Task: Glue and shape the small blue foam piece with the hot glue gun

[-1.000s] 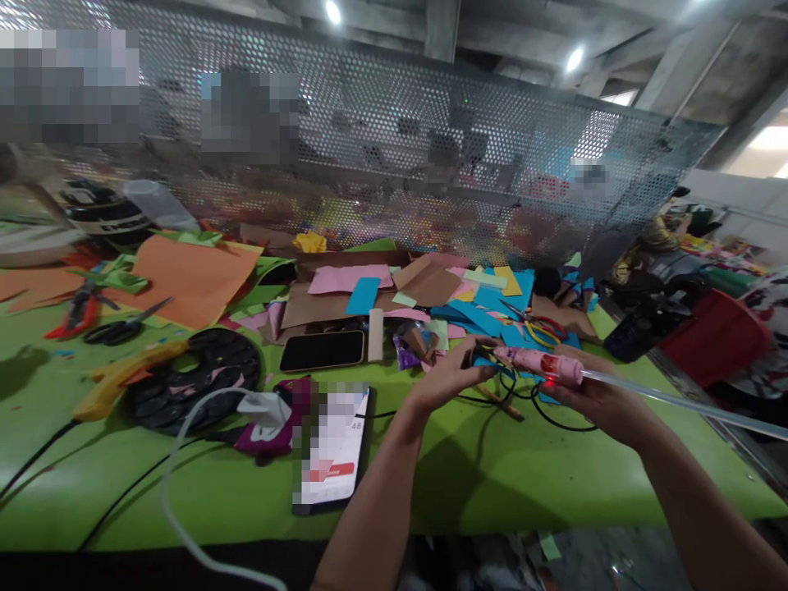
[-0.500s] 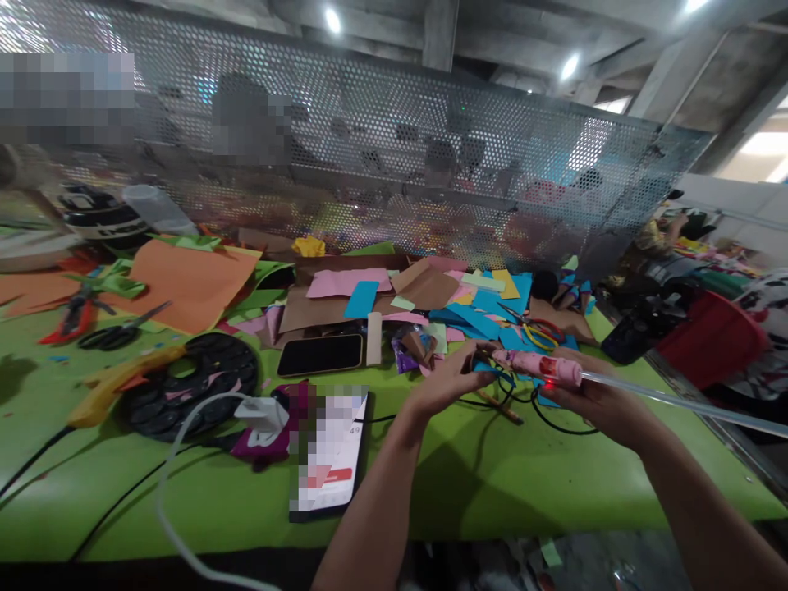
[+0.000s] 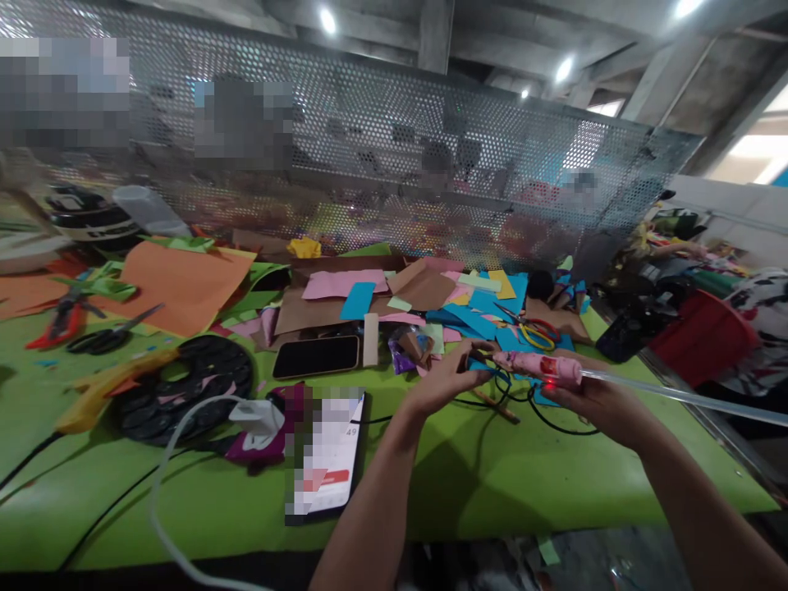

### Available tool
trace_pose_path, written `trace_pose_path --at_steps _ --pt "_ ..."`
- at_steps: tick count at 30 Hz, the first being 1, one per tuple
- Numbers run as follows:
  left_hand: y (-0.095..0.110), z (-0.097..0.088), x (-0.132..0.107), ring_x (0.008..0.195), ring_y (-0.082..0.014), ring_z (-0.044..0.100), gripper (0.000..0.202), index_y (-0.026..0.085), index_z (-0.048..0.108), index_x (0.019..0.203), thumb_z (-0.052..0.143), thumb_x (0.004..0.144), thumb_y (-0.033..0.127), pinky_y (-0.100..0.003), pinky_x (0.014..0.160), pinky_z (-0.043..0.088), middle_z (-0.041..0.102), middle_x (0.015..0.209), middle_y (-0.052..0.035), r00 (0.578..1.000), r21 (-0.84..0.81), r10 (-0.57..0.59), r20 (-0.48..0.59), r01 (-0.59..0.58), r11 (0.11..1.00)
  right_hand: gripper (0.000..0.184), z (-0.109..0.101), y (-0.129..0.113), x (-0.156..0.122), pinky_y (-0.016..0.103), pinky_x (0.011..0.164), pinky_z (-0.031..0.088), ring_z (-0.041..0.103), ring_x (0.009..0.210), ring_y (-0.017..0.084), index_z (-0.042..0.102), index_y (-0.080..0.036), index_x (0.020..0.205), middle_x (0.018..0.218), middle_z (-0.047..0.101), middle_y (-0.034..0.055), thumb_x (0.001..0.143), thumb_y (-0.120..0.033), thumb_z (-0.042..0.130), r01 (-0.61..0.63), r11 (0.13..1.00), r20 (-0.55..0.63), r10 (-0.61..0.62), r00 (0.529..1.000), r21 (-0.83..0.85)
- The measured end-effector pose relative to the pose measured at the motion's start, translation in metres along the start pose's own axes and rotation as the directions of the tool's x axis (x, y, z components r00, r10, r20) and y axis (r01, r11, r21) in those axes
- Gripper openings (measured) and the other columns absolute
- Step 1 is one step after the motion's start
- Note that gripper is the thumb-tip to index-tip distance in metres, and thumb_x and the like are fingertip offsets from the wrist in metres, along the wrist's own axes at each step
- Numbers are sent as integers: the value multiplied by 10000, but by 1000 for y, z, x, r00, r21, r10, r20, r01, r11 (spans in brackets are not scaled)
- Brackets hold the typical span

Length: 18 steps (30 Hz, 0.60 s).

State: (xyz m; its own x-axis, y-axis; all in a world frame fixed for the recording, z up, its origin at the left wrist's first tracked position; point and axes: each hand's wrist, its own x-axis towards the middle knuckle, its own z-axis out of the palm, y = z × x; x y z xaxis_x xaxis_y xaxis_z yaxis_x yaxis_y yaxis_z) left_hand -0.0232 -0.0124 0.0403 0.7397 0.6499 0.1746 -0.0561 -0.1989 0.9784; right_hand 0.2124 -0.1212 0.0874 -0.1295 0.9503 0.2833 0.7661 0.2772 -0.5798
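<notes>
Pink glue gun [image 3: 538, 367]: held over the green table [image 3: 492, 484], right of centre, red lamp lit, nozzle toward 9 o'clock; clear glue stick [image 3: 677, 396] runs out to 3 o'clock. Your right hand [image 3: 600, 406]: curled under the body, gripping it. Your left hand [image 3: 440, 382]: fingertips pinched together at the nozzle; what they pinch is too small to tell. Handling, as judged: hold the gun level, fingertips short of the hot tip, squeeze gently. Black cord [image 3: 542, 414]: looped at 6 o'clock. Scissors [image 3: 537, 332]: 12 o'clock. Lit phone [image 3: 326, 460]: 8 o'clock
</notes>
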Motion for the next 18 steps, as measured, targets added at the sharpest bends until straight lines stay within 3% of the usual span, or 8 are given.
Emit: trace_pose_path --at_steps 2,4,7,9,13,15,18 --pt "0 -1 0 1117 -263 515 489 193 574 1214 607 754 353 -389 1003 388 591 1147 -81 1000 18 3 -8 -3 1000 301 1 3 -2 330 721 537 627 740 214 690 -225 919 748 667 33 842 -513 648 -55 994 16 53 998 97" --pt "-2 -2 0 1091 -255 524 495 202 565 1228 607 762 362 -380 984 400 593 1136 -73 1000 29 -11 -21 12 1000 376 2 7 -6 312 628 531 600 647 194 696 -212 954 665 631 23 824 -563 654 -128 969 -18 135 991 213" --pt "-5 -3 1 1038 -248 538 493 219 556 1230 612 769 385 -372 920 425 598 1084 -60 999 11 -26 -38 26 1000 509 5 17 -14 274 448 431 495 502 139 681 -179 873 648 614 28 749 -672 667 -204 897 -121 270 955 391" --pt "-8 -4 1 1047 -247 537 506 219 542 1244 609 784 418 -361 910 423 583 1078 -59 999 -31 -1 -44 -1 1000 548 5 28 -20 271 436 407 481 490 127 668 -173 829 695 635 47 736 -712 643 -225 851 -178 343 922 474" --pt "-11 -5 2 1014 -236 533 502 218 549 1223 623 780 442 -338 880 421 568 1052 -57 999 -77 11 -47 -15 997 610 -1 61 -36 265 488 393 502 524 117 665 -163 877 834 686 84 778 -748 525 -292 842 -391 483 784 454" --pt "-9 -5 2 996 -229 528 503 220 545 1228 619 781 437 -326 856 423 562 1037 -53 999 -88 14 -42 -18 996 667 -3 79 -45 262 512 404 535 558 124 668 -152 923 884 702 99 814 -759 414 -479 815 -428 579 694 325" --pt "-5 -4 0 952 -217 521 502 219 547 1214 618 767 436 -314 824 423 557 1020 -49 999 -86 -2 -46 -2 996 695 -6 104 -57 275 543 425 579 614 156 670 -124 923 871 712 124 848 -733 344 -603 761 -441 638 630 240"
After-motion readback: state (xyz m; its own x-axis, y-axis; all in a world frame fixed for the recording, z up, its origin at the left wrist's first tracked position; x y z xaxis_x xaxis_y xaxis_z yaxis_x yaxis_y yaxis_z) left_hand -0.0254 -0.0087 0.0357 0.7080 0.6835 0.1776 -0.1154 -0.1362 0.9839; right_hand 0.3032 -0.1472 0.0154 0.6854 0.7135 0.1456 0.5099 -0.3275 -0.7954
